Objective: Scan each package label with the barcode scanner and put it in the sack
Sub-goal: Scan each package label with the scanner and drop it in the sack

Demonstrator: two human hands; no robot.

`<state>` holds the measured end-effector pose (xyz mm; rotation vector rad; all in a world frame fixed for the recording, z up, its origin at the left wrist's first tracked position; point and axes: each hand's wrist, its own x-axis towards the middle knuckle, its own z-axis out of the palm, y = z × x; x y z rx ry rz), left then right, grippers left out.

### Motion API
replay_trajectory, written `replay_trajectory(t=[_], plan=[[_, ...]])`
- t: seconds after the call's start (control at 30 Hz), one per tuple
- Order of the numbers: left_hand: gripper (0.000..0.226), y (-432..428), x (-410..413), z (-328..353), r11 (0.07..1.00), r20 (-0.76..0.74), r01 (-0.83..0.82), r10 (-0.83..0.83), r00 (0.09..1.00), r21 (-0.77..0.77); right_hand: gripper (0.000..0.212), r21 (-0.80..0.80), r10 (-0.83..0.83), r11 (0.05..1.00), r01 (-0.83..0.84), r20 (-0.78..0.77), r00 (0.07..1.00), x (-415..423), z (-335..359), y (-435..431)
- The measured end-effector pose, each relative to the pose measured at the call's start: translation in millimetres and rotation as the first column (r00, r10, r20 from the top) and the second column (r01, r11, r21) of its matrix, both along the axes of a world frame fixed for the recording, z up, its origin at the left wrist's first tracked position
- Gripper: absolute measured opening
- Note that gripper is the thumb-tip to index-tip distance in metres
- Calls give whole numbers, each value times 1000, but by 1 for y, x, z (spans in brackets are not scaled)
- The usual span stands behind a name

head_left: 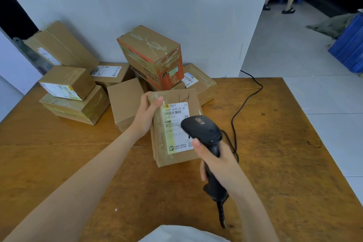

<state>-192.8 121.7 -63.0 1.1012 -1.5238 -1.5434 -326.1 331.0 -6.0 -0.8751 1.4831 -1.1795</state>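
Note:
A flat brown cardboard package (177,155) is tilted up off the wooden table (275,153), its white and yellow label (174,124) facing me. My left hand (146,116) grips its upper left edge, thumb on the front face. My right hand (214,161) grips the handle of a black barcode scanner (202,128), whose head hovers over the right part of the label. The scanner's cable (239,108) runs back over the table's far edge. No sack is in view.
Several more cardboard boxes (66,84) are piled against the white wall at the table's back, among them an orange-printed box (151,55) on top. A blue crate (349,45) stands on the floor at the right. A person's legs show at the far top right.

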Motion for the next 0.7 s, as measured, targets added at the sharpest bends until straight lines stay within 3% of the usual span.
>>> replay_trajectory(t=[0.2,0.33,0.53,0.7], plan=[[64,1,0,-3,996,32,17,-14,999,-86,61,-50,-103,994,94,-242,965,18,-1,0],[60,3,0,-6,996,9,3,-3,1000,-85,62,-67,-150,988,137,-260,954,20,-1,-1],[34,4,-2,-9,995,-4,-16,15,1000,-99,67,-73,-130,991,115,-255,958,23,-1,0],[45,4,-2,-9,996,-18,-15,14,1000,-90,69,-108,-133,988,108,-259,957,21,0,2]])
